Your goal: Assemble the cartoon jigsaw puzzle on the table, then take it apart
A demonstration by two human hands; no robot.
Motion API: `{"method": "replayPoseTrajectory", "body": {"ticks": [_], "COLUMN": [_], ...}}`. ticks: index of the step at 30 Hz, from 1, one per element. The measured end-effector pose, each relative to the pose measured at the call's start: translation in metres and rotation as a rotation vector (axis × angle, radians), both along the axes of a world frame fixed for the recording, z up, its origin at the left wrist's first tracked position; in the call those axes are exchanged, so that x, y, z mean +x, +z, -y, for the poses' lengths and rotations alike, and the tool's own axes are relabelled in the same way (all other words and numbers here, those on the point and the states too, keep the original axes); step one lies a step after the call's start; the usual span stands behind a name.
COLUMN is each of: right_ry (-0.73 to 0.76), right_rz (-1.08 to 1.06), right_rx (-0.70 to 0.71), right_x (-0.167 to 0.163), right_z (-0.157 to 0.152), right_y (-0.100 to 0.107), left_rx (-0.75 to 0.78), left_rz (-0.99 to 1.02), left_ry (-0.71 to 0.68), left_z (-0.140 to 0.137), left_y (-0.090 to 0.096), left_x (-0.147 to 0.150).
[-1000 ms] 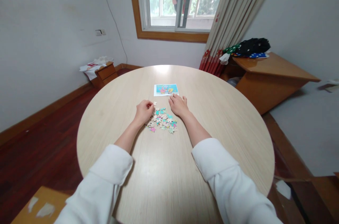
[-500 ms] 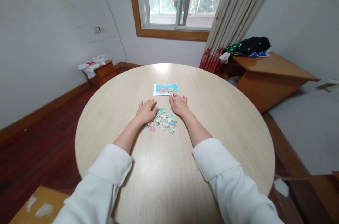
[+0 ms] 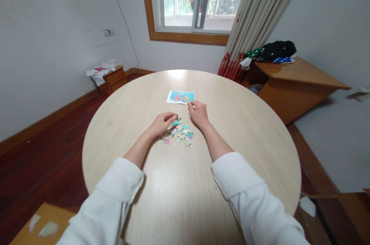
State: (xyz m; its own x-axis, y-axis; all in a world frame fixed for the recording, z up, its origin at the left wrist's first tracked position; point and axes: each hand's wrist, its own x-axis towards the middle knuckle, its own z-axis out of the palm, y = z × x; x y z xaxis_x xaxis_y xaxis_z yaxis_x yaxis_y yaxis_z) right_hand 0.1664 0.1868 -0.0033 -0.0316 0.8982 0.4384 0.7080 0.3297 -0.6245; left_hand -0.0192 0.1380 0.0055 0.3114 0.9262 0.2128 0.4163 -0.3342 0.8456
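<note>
A loose pile of jigsaw puzzle pieces (image 3: 181, 132), some teal, pink and pale, lies on the round table (image 3: 173, 183). My left hand (image 3: 163, 122) is over the pile's upper left side, with fingers and thumb drawn together. What is between its fingertips, if anything, is too small to make out. My right hand (image 3: 199, 114) is at the lower right corner of a printed picture card (image 3: 180, 97) with cartoon figures on blue. Its fingers are curled in a pinch, their tips at the card's corner; I cannot tell what they hold.
Beyond the table are a window (image 3: 199, 2) and a long curtain (image 3: 254, 17). A tilted wooden desk (image 3: 300, 83) with dark clothes (image 3: 276, 50) stands at right. A small cabinet (image 3: 115, 79) is at far left, and a wooden surface (image 3: 43, 225) is at lower left.
My left hand has shifted slightly right over the pile, its fingers closing. The fingers of my right hand have curled in. The picture card has slid a little left and tilted.
</note>
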Motion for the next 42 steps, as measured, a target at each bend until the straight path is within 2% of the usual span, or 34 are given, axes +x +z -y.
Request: {"method": "replayPoseTrajectory", "body": {"ticks": [2, 6, 8, 10, 15, 19, 22, 25, 30, 33, 37, 42], "right_ry": [0.042, 0.251, 0.285, 0.293, 0.432, 0.527, 0.562, 0.544, 0.388, 0.342, 0.281, 0.231], "right_rz": [-0.141, -0.325, -0.32, -0.252, -0.033, 0.137, 0.276, 0.331, 0.386, 0.433, 0.42, 0.32], "right_rx": [0.005, -0.138, -0.155, -0.149, -0.191, -0.243, -0.252, -0.208, -0.192, -0.149, -0.07, -0.044], "right_x": [0.0, -0.005, -0.008, -0.009, -0.005, 0.01, 0.019, 0.019, 0.002, -0.008, -0.013, -0.012], "right_z": [0.0, 0.004, 0.008, 0.014, 0.043, 0.073, 0.09, 0.095, 0.088, 0.084, 0.079, 0.065], "right_y": [-0.001, -0.005, -0.005, -0.003, 0.006, 0.011, 0.008, 0.0, -0.007, -0.003, 0.0, -0.008], "left_rx": [-0.048, -0.126, -0.13, -0.109, -0.032, 0.027, 0.07, 0.095, 0.125, 0.187, 0.249, 0.286], "left_rz": [0.113, 0.344, 0.422, 0.418, 0.113, -0.261, -0.496, -0.622, -0.632, -0.526, -0.369, -0.261], "left_ry": [-0.023, -0.018, 0.01, 0.047, 0.069, -0.093, -0.145, -0.165, -0.161, -0.165, -0.093, 0.012], "left_z": [-0.001, -0.006, -0.008, -0.009, 0.007, 0.033, 0.047, 0.049, 0.036, 0.029, 0.021, 0.01], "left_y": [0.0, -0.006, -0.009, -0.01, -0.004, 0.001, 0.001, -0.001, -0.003, -0.006, -0.012, -0.019], "left_x": [0.0, -0.002, -0.002, -0.003, -0.016, -0.037, -0.045, -0.04, -0.018, -0.004, 0.009, 0.019]}}
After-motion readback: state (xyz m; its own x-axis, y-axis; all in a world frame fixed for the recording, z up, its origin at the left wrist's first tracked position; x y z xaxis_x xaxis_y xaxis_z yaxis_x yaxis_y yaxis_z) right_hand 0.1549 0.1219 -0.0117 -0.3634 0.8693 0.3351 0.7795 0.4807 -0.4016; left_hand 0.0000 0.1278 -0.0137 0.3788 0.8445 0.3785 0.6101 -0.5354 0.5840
